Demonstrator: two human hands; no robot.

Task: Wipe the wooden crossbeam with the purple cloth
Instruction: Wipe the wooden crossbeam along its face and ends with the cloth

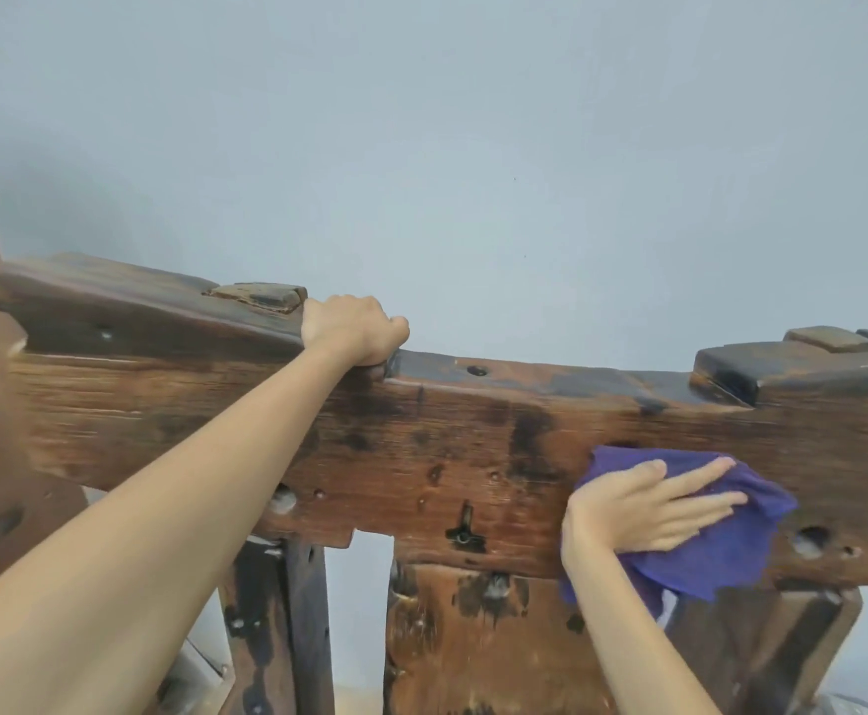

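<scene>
- cloth (700, 539) pressed flat on beam (421, 456) face under right hand (643, 508), fingers straight
- left hand (354, 327) curled over beam's top edge

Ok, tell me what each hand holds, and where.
Left hand grips the beam's top edge. Right hand presses flat on the cloth's middle.

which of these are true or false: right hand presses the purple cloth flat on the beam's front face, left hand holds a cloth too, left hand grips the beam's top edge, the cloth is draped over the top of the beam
1. The right hand presses the purple cloth flat on the wooden crossbeam: true.
2. The left hand holds a cloth: false, it holds none.
3. The left hand grips the crossbeam's top edge: true.
4. The cloth is draped over the top: false, it lies on the front face.
</scene>
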